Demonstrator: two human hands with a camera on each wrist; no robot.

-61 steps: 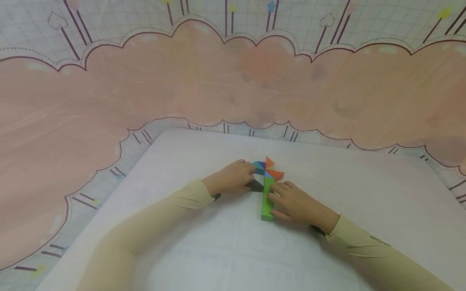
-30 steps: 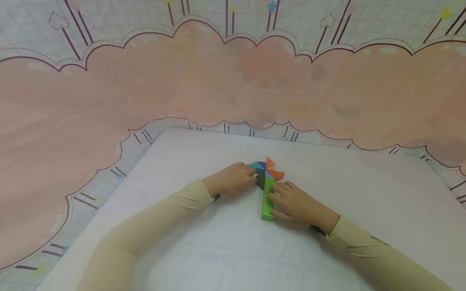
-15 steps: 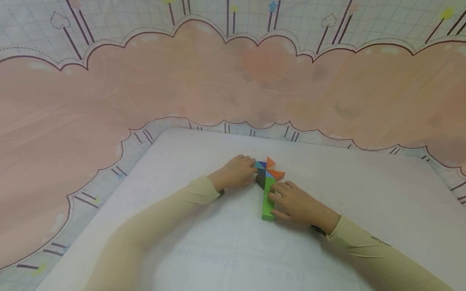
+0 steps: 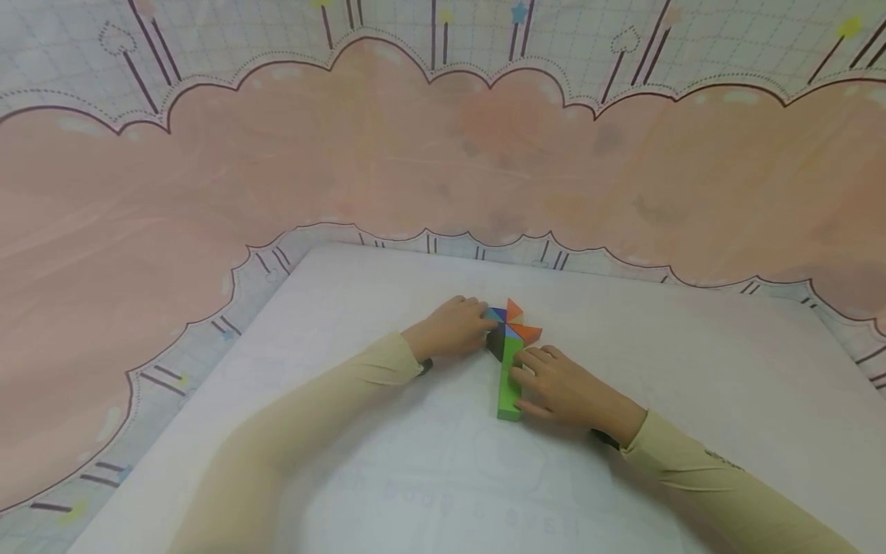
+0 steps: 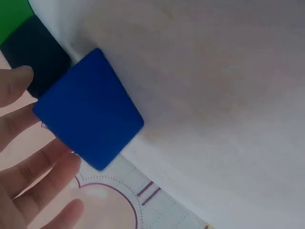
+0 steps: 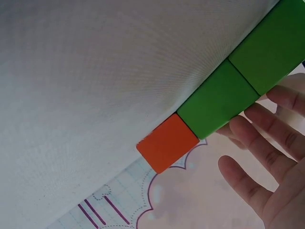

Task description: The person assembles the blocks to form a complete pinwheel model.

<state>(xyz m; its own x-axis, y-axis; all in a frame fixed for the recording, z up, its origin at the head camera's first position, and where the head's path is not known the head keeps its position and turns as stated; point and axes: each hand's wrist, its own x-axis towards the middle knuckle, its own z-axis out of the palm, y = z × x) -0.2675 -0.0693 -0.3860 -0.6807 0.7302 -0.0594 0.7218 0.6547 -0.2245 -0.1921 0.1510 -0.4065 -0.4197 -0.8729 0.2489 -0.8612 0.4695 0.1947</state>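
Observation:
A pinwheel-like figure of triangular blocks lies on the white surface in the head view. Orange blocks (image 4: 526,334) make its right side, and a dark block (image 4: 495,343) is at its lower left. A long green stem of two end-to-end blocks (image 4: 508,385) extends below. My left hand (image 4: 453,327) touches the figure's left side. In the left wrist view its thumb rests on the dark block, and its fingers lie by a blue block (image 5: 90,112). My right hand (image 4: 561,388) rests its fingertips along the green blocks' right side, fingers fairly straight.
The white tabletop (image 4: 388,469) spreads around the blocks, with faint print showing through. Behind and to the left hangs a patterned cloth (image 4: 415,154) with peach cloud shapes, past the table's far edge.
My left hand has pushed the dark block up against the green stem and figure, then shifted slightly up and right onto the blue blocks. My right hand has stayed in place.

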